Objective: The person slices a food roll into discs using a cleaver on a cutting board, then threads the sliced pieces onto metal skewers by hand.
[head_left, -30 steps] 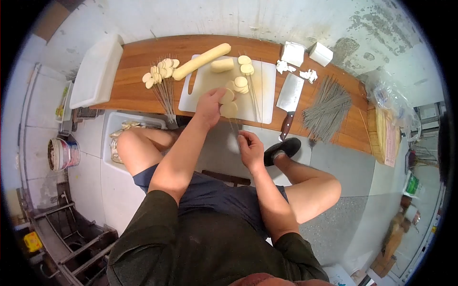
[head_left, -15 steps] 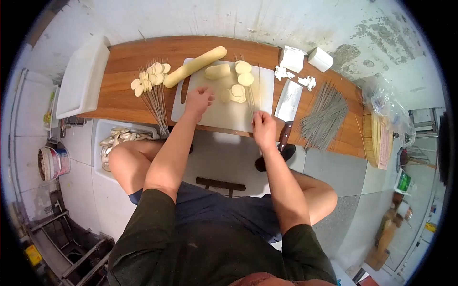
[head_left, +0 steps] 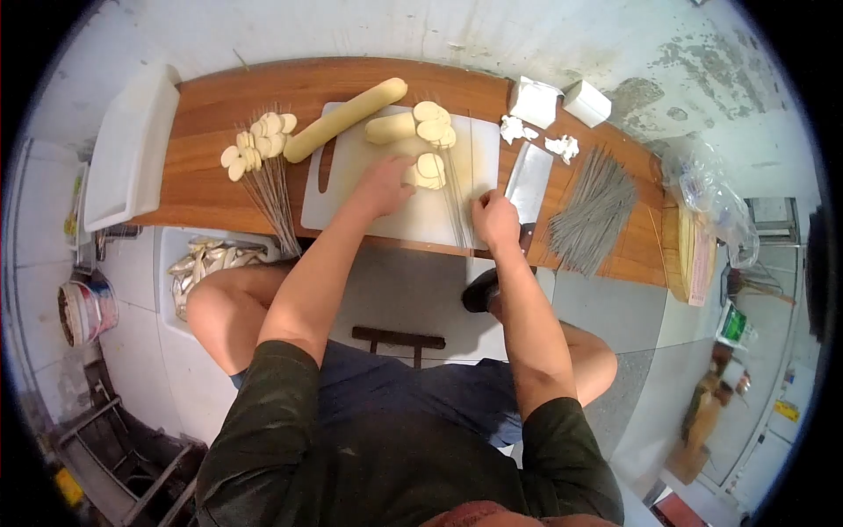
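A pale yellow slice [head_left: 409, 176] is at the fingertips of my left hand [head_left: 385, 186], which is closed beside a small pile of slices [head_left: 429, 170] on the white cutting board [head_left: 351, 211]. My right hand [head_left: 496, 218] is closed around the lower end of a thin skewer [head_left: 471, 158] that points away from me over the board's right side. Between my hands lie several skewers [head_left: 457, 198] with slices [head_left: 431, 119] threaded near their far ends. A short cut piece of roll [head_left: 390, 129] rests behind the pile.
A long whole roll [head_left: 347, 120] lies across the board's left corner. Loaded skewers [head_left: 268, 184] sit left. A cleaver [head_left: 529, 180], bare skewers [head_left: 593, 211], white blocks [head_left: 535, 104] and crumpled white scraps [head_left: 516, 130] are right. A white bin [head_left: 132, 149] stands at the far left.
My left hand has moved right and forward to the slice pile and closed at its left edge. My right hand still grips the skewer, slightly further from the threaded ones. The view has shifted slightly.
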Demonstrator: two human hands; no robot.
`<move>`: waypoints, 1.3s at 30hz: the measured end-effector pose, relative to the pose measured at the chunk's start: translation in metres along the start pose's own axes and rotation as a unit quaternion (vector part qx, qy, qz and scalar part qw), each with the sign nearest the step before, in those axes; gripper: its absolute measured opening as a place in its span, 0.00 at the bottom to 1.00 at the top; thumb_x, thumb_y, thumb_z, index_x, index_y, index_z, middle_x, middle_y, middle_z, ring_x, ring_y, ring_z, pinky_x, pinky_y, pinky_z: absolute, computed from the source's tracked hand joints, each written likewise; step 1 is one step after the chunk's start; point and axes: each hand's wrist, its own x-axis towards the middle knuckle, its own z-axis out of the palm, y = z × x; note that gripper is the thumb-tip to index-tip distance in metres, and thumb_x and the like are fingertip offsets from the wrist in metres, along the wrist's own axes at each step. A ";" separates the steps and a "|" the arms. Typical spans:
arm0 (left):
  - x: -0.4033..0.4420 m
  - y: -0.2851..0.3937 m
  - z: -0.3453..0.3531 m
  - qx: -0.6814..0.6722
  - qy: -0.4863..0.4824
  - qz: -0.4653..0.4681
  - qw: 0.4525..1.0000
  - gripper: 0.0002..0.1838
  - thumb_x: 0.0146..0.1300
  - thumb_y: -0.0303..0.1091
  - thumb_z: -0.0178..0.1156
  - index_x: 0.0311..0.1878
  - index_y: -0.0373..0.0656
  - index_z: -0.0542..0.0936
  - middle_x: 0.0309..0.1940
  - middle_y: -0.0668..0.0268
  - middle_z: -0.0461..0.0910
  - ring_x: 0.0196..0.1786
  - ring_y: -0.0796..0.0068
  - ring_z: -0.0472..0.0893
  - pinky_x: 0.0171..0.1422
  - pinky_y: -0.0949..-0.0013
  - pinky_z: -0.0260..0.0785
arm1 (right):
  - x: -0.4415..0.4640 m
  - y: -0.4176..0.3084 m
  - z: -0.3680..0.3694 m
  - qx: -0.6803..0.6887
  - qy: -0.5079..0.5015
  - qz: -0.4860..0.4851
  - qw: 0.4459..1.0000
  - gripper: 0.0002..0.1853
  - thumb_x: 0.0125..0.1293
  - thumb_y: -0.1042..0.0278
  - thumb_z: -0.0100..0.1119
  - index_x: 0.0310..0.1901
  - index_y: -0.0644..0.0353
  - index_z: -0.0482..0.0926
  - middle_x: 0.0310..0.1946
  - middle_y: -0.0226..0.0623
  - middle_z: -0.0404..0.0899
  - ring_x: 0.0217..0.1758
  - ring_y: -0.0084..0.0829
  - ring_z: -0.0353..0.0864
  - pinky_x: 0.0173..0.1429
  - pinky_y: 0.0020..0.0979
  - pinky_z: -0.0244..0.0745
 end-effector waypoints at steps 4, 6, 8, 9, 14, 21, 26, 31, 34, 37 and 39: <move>-0.004 0.000 -0.004 -0.007 -0.002 -0.032 0.999 0.21 0.55 0.36 0.64 0.51 0.37 0.77 0.50 0.49 0.78 0.53 0.52 0.77 0.58 0.59 0.68 | 0.006 0.003 0.003 -0.012 -0.048 0.025 0.998 0.17 0.61 0.59 0.53 0.41 0.64 0.82 0.41 0.53 0.82 0.47 0.51 0.81 0.53 0.47 0.74; -0.005 0.000 -0.004 -0.029 -0.007 -0.060 0.998 0.18 0.55 0.37 0.64 0.47 0.36 0.79 0.43 0.50 0.81 0.48 0.54 0.79 0.54 0.59 0.70 | 0.011 0.001 0.004 0.011 -0.063 0.062 0.996 0.16 0.59 0.63 0.52 0.39 0.67 0.83 0.40 0.57 0.81 0.47 0.53 0.81 0.53 0.46 0.75; -0.006 0.000 -0.006 -0.071 -0.016 -0.068 0.995 0.18 0.56 0.39 0.63 0.45 0.36 0.80 0.40 0.50 0.82 0.45 0.52 0.80 0.52 0.58 0.71 | 0.019 0.010 0.012 0.015 -0.071 0.044 0.996 0.16 0.58 0.64 0.52 0.38 0.67 0.83 0.39 0.58 0.81 0.47 0.54 0.81 0.52 0.45 0.75; -0.007 -0.001 -0.007 -0.092 -0.019 -0.073 0.993 0.18 0.56 0.40 0.63 0.44 0.35 0.80 0.38 0.50 0.82 0.44 0.51 0.80 0.51 0.58 0.71 | 0.018 0.009 0.008 0.014 -0.083 0.041 0.996 0.16 0.58 0.63 0.52 0.38 0.67 0.83 0.39 0.57 0.81 0.47 0.53 0.81 0.52 0.45 0.75; -0.015 -0.004 -0.007 -0.125 -0.002 -0.121 0.985 0.18 0.56 0.40 0.63 0.43 0.35 0.80 0.36 0.51 0.83 0.40 0.55 0.82 0.46 0.61 0.72 | 0.018 0.019 -0.011 0.042 -0.014 0.037 0.998 0.16 0.58 0.61 0.54 0.39 0.64 0.83 0.39 0.54 0.82 0.46 0.53 0.81 0.52 0.45 0.75; -0.023 -0.006 -0.007 -0.103 0.035 -0.126 0.986 0.18 0.58 0.40 0.62 0.45 0.35 0.80 0.36 0.53 0.83 0.40 0.61 0.82 0.47 0.64 0.72 | 0.040 0.142 -0.098 -0.062 0.165 0.221 0.959 0.29 0.59 0.43 0.58 0.42 0.68 0.80 0.42 0.56 0.82 0.50 0.52 0.81 0.53 0.46 0.76; -0.022 -0.021 -0.005 -0.152 0.027 -0.136 0.979 0.17 0.60 0.38 0.63 0.46 0.34 0.80 0.36 0.58 0.83 0.37 0.70 0.81 0.45 0.68 0.72 | 0.040 0.157 -0.112 -0.063 0.143 0.258 0.953 0.29 0.57 0.44 0.59 0.42 0.69 0.82 0.47 0.58 0.80 0.54 0.53 0.78 0.57 0.46 0.73; -0.027 -0.022 -0.008 -0.314 0.009 -0.229 0.921 0.16 0.61 0.36 0.63 0.46 0.33 0.80 0.35 0.61 0.83 0.35 0.76 0.79 0.42 0.71 0.72 | 0.068 0.198 -0.094 0.007 0.153 0.268 0.951 0.18 0.56 0.65 0.52 0.39 0.73 0.82 0.45 0.60 0.80 0.52 0.56 0.78 0.56 0.42 0.73; -0.029 -0.015 -0.011 -0.278 0.022 -0.225 0.934 0.17 0.60 0.37 0.63 0.46 0.33 0.80 0.35 0.59 0.83 0.35 0.73 0.80 0.42 0.69 0.73 | 0.073 0.207 -0.093 0.017 0.158 0.280 0.947 0.17 0.55 0.66 0.53 0.38 0.74 0.82 0.43 0.61 0.80 0.51 0.56 0.79 0.54 0.42 0.73; -0.028 -0.015 -0.010 -0.156 0.035 -0.181 0.970 0.19 0.58 0.39 0.62 0.46 0.33 0.80 0.38 0.54 0.83 0.39 0.62 0.82 0.47 0.65 0.73 | 0.066 0.203 -0.100 0.069 0.196 0.291 0.934 0.16 0.57 0.65 0.54 0.36 0.73 0.81 0.38 0.57 0.82 0.46 0.53 0.82 0.50 0.41 0.74; -0.026 -0.004 -0.012 -0.103 0.055 -0.160 0.980 0.19 0.58 0.39 0.62 0.46 0.33 0.80 0.40 0.51 0.83 0.43 0.56 0.82 0.50 0.62 0.72 | 0.065 0.212 -0.098 0.220 0.217 0.297 0.903 0.15 0.58 0.66 0.54 0.36 0.73 0.80 0.33 0.51 0.82 0.39 0.46 0.82 0.45 0.39 0.74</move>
